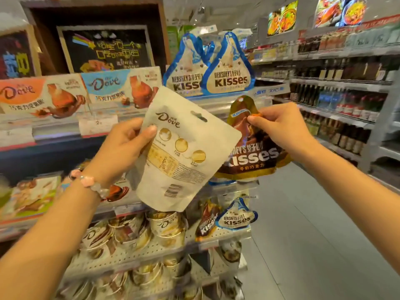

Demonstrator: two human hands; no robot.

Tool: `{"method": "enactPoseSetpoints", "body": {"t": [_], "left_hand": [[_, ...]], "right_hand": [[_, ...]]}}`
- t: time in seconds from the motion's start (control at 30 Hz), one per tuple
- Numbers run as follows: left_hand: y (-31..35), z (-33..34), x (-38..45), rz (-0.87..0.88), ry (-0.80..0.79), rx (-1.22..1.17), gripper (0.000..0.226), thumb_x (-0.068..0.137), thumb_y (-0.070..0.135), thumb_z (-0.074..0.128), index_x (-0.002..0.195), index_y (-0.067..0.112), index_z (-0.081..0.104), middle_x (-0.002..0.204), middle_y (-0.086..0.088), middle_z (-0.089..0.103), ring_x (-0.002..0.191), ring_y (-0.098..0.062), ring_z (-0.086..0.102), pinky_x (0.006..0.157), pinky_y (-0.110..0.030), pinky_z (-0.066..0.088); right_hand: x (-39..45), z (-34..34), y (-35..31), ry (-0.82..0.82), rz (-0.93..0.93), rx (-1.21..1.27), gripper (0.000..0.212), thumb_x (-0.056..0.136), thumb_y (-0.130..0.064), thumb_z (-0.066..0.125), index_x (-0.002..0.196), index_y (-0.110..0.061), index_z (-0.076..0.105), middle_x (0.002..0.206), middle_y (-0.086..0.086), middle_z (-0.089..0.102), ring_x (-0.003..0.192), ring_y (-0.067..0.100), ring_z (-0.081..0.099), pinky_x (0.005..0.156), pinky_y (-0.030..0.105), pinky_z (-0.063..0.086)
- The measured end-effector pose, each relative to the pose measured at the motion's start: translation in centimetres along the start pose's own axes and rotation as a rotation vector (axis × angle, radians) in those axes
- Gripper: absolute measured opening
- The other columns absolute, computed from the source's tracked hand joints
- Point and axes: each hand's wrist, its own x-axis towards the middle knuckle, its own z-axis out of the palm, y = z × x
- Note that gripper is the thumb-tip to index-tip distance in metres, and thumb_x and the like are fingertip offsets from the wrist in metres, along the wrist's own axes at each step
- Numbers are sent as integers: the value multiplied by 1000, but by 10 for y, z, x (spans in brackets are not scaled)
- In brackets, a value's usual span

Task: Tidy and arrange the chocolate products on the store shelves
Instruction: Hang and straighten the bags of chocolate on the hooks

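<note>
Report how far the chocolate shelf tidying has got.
Done: blue Kisses bags stand on the top shelf. In hand: left hand holds a white Dove pouch; right hand pinches a brown Kisses bag. Left: shelving both, straightening the Dove cups below.

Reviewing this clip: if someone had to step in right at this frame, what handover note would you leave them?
Left hand: grips the cream Dove pouch by its left edge, back side with barcode facing the camera.
Right hand: pinches the top of the brown-gold Kisses bag, partly hidden behind the pouch.
Shelves: two blue-white Kisses bags stand on top; Dove boxes to their left; Dove tubs and more Kisses bags lower down.
Done: both packs are in hand, off the shelf.
Left: place each with its matching products, probably front outward.
</note>
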Motion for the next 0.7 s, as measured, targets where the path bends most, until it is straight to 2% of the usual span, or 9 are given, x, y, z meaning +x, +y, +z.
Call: {"method": "enactPoseSetpoints", "body": {"t": [0.13, 0.27, 0.37, 0.43, 0.5, 0.57, 0.63, 0.7], "left_hand": [[-13, 20, -7, -89, -157, -4, 20, 86, 22, 52, 96, 26, 69, 93, 10, 73, 88, -6, 68, 70, -16, 52], [-28, 42, -6, -106, -334, 57, 25, 86, 19, 52, 106, 18, 67, 113, 10, 67, 102, -8, 64, 81, -18, 51], [-40, 59, -3, -119, -415, 105, 23, 86, 21, 54, 103, 18, 69, 117, 15, 64, 104, -4, 62, 82, -18, 51], [-50, 70, -4, -127, -418, 137, 21, 88, 30, 59, 100, 19, 71, 112, 10, 66, 100, -6, 64, 82, -22, 52], [-60, 79, -8, -134, -385, 176, 34, 85, 43, 56, 99, 17, 72, 104, -1, 69, 94, -12, 66, 81, -29, 54], [-70, 87, -13, -161, -316, 162, 43, 82, 46, 55, 98, 10, 72, 98, -6, 71, 91, -18, 67, 81, -34, 54], [-79, 95, -16, -204, -234, 136, 38, 86, 39, 62, 95, 4, 72, 95, -11, 71, 90, -26, 67, 80, -37, 54], [-83, 100, -19, -219, -151, 117, 28, 86, 24, 59, 92, 0, 72, 91, -14, 71, 88, -29, 67, 76, -37, 55]], "right_hand": [[-11, 15, 4, -138, 26, 74, 11, 87, -17, 66, 90, -12, 76, 74, -5, 71, 65, 2, 66, 62, 16, 52], [-14, 25, 7, -300, 81, 240, 11, 86, -16, 66, 88, -11, 76, 76, -4, 73, 69, 7, 68, 63, 19, 51], [-16, 29, 11, -374, 119, 354, 9, 86, -12, 65, 84, -12, 74, 64, -11, 70, 58, -1, 63, 54, 12, 46], [-19, 32, 20, -441, 191, 427, 9, 86, -11, 65, 85, -13, 74, 62, -11, 70, 57, -1, 64, 52, 12, 47], [-21, 37, 32, -527, 287, 478, 13, 86, -8, 63, 81, -17, 72, 60, -13, 69, 56, -4, 63, 52, 11, 48], [-22, 45, 44, -603, 346, 485, 15, 87, -4, 62, 81, -16, 70, 58, -16, 68, 54, -5, 62, 52, 10, 48], [-22, 49, 50, -664, 370, 493, 11, 87, -4, 61, 90, -10, 71, 66, -12, 70, 58, -3, 64, 55, 14, 51], [-19, 48, 55, -720, 293, 481, 17, 92, -16, 57, 86, -15, 73, 71, -7, 70, 62, 2, 64, 58, 17, 50]]}}
